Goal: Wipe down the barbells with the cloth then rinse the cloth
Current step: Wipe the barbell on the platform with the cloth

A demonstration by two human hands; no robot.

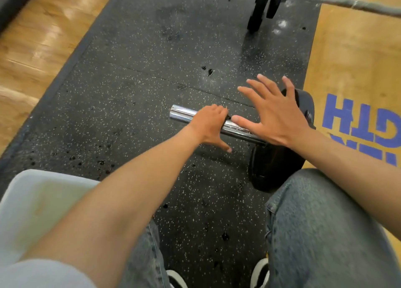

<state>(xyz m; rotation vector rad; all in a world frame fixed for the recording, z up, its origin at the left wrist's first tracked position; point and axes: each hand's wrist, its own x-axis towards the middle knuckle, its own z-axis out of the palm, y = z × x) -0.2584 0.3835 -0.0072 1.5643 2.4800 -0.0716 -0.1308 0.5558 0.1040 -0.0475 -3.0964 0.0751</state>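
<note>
My left hand (209, 126) lies over the chrome sleeve (182, 114) of the near barbell, fingers curled down over the top of it, thumb stuck out toward me and clear of the metal; something dark shows just under the fingertips, maybe the cloth, but I cannot tell. My right hand (274, 116) is spread wide, fingers straight and fanned, holding nothing; its thumb tip sits right at the sleeve just beside my left knuckles, and the palm hangs in front of the black plate (275, 166). I cannot tell whether it touches metal or hovers. The sleeve runs from its bare end on the left, under both hands, to the plate on the right, all on the speckled rubber mat (121, 92). Judging handling: the bar is rigid and heavy with the plate on, so it should not shift under wiping pressure, though the sleeve may spin; the polished chrome looks slick, so a wrap-around grip with cloth beats a flat press. A pale tub (36, 203) stands by my left arm, probably for rinsing. A second barbell (338, 0) with plates lies well apart at the far end of the mat
</note>
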